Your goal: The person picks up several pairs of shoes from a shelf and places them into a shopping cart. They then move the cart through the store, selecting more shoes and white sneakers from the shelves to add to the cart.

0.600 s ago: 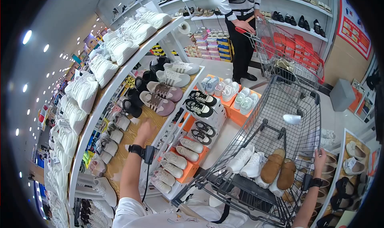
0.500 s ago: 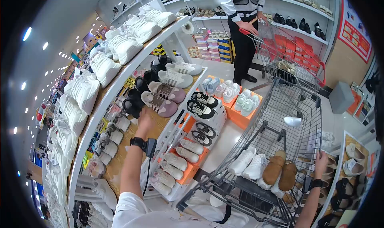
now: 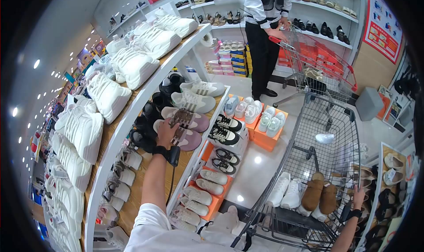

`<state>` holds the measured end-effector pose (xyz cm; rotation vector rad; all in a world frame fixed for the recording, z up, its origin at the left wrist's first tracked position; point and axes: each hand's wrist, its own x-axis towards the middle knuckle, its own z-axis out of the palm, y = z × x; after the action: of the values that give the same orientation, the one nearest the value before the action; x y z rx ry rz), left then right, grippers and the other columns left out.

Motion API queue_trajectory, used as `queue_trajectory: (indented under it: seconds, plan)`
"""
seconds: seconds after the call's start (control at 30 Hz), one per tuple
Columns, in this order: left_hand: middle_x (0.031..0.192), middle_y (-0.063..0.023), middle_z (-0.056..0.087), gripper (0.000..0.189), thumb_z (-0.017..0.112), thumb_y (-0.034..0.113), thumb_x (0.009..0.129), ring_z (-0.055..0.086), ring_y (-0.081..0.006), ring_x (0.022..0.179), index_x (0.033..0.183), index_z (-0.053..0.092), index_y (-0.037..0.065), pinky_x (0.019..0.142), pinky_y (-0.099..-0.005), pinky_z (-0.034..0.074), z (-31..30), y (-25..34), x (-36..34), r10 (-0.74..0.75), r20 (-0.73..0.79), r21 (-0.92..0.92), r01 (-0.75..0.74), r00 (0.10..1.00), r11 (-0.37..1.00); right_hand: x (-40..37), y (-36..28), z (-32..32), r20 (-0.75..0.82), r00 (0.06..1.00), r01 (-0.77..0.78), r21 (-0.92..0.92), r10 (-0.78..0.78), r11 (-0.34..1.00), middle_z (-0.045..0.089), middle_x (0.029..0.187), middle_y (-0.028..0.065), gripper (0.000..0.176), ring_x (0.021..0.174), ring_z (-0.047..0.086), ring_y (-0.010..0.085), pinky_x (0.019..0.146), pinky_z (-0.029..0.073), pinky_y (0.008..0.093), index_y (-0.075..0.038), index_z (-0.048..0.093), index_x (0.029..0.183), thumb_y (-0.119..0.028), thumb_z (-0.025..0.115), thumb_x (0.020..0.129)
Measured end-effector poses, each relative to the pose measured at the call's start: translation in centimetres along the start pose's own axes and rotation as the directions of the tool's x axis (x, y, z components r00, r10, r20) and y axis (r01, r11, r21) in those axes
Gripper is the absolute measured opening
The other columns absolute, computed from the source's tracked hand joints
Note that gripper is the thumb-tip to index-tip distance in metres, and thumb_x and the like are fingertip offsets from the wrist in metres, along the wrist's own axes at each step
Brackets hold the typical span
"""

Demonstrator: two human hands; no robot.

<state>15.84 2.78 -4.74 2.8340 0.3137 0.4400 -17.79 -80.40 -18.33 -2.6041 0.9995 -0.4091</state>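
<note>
My left hand [image 3: 167, 133] is at the heel end of a mauve sneaker with brown laces [image 3: 185, 138], its fingers curled onto the shoe. Its matching mauve sneaker [image 3: 194, 119] sits right beside it on the wooden shelf [image 3: 143, 163]. White sneakers with grey stripes [image 3: 196, 102] stand behind the pair, and black shoes [image 3: 143, 135] lie to the left. On the far right, my right hand [image 3: 358, 195] is closed on the side rim of a grey wire shopping cart [image 3: 304, 119]. White sneakers [image 3: 291, 194] and brown shoes [image 3: 312, 192] sit inside the cart, near its handle end.
White chunky sneakers [image 3: 134, 66] line the upper shelf on my left. Several shoes on orange boxes [image 3: 266, 139] stand between shelf and cart. Ahead, a person in black trousers [image 3: 260, 53] holds another shopping cart [image 3: 318, 66]. A shoe rack [image 3: 380, 194] borders the right.
My left hand has moved from the shelf beside the black shoes onto the nearer mauve sneaker. My right hand stays on the cart's rim. The view has shifted slightly.
</note>
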Motion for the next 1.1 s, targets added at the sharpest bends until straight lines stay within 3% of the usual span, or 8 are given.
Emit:
queue_trajectory:
  seconds: [0.17,0.23,0.3,0.4,0.57,0.67,0.97,1.1]
  plan:
    - [0.105,-0.0176,0.057,0.047,0.066,0.033,0.073,0.049,-0.0347,0.101,0.111,0.055,0.006,0.085,-0.0418,0.039,2.2,-0.4,0.7,0.073,-0.132,-0.097,-0.086,0.989,0.992,0.1,0.7,0.4,-0.039,0.999,-0.024,-0.112,0.019,0.993,0.058,0.083,0.0259,0.032,0.081,0.054,0.0422,0.071,0.041,0.0475,0.003,0.056,0.091,-0.028,0.052,0.085]
    - [0.103,-0.017,0.056,0.046,0.069,0.029,0.071,0.05,-0.0348,0.099,0.11,0.054,0.009,0.083,-0.0416,0.04,1.5,0.2,0.7,0.048,-0.08,-0.154,-0.06,0.996,0.986,-1.1,-3.7,-2.5,0.032,0.998,-0.059,-0.116,0.063,0.991,0.058,0.083,0.0258,0.03,0.082,0.054,0.0423,0.071,0.042,0.0477,0.003,0.057,0.09,-0.027,0.053,0.084]
    - [0.099,-0.0168,0.055,0.044,0.071,0.025,0.069,0.051,-0.035,0.095,0.107,0.053,0.011,0.079,-0.0421,0.041,1.7,-0.2,1.1,-0.012,-0.051,-0.139,0.005,0.999,0.99,-0.9,-3.0,-1.9,-0.035,0.997,-0.076,-0.08,0.074,0.994,0.059,0.08,0.0246,0.029,0.079,0.055,0.0419,0.069,0.043,0.0474,0.002,0.059,0.088,-0.026,0.055,0.082]
    - [0.096,-0.0169,0.054,0.041,0.071,0.025,0.069,0.051,-0.0351,0.091,0.102,0.052,0.01,0.076,-0.0427,0.041,2.0,-0.1,0.2,-0.002,-0.081,-0.143,-0.009,0.997,0.99,-1.1,-2.4,-1.9,0.068,0.989,-0.124,-0.09,0.13,0.988,0.059,0.081,0.0234,0.028,0.079,0.056,0.0408,0.07,0.044,0.0478,0.0,0.06,0.088,-0.026,0.056,0.08]
    - [0.095,-0.0184,0.054,0.041,0.071,0.027,0.068,0.051,-0.036,0.09,0.101,0.052,0.011,0.075,-0.0426,0.041,2.1,0.2,0.2,-0.025,-0.113,-0.111,0.013,0.993,0.994,-1.3,-2.4,-1.7,-0.018,0.993,-0.12,-0.075,0.119,0.99,0.06,0.078,0.0228,0.029,0.076,0.057,0.0406,0.07,0.045,0.0471,-0.001,0.061,0.087,-0.029,0.057,0.079]
    - [0.094,-0.0209,0.054,0.042,0.072,0.028,0.067,0.052,-0.0368,0.089,0.101,0.055,0.011,0.074,-0.0432,0.043,2.7,-0.8,1.3,-0.049,-0.007,-0.054,0.048,0.999,0.997,-1.6,-3.3,-2.1,-0.036,0.992,-0.123,-0.087,0.121,0.989,0.06,0.079,0.022,0.029,0.077,0.058,0.0388,0.07,0.046,0.047,-0.001,0.061,0.086,-0.03,0.058,0.079]
    - [0.088,-0.0195,0.054,0.029,0.07,0.02,0.069,0.053,-0.0369,0.083,0.09,0.059,0.006,0.072,-0.0424,0.042,1.5,1.6,-0.1,0.16,-0.084,-0.074,-0.166,0.984,0.983,-1.1,-3.3,-1.8,-0.004,0.985,-0.172,-0.105,0.172,0.98,0.061,0.083,0.0204,0.033,0.08,0.059,0.0367,0.071,0.047,0.0448,-0.003,0.062,0.088,-0.034,0.056,0.08]
    - [0.086,-0.0191,0.054,0.028,0.071,0.019,0.068,0.053,-0.0358,0.083,0.089,0.058,0.004,0.072,-0.0418,0.041,-1.2,3.7,-1.7,0.256,0.008,-0.034,-0.256,0.967,0.966,-1.0,-2.5,-0.9,-0.01,0.99,-0.143,-0.123,0.143,0.982,0.059,0.079,0.0221,0.034,0.078,0.057,0.0391,0.07,0.046,0.046,0.001,0.059,0.083,-0.033,0.056,0.08]
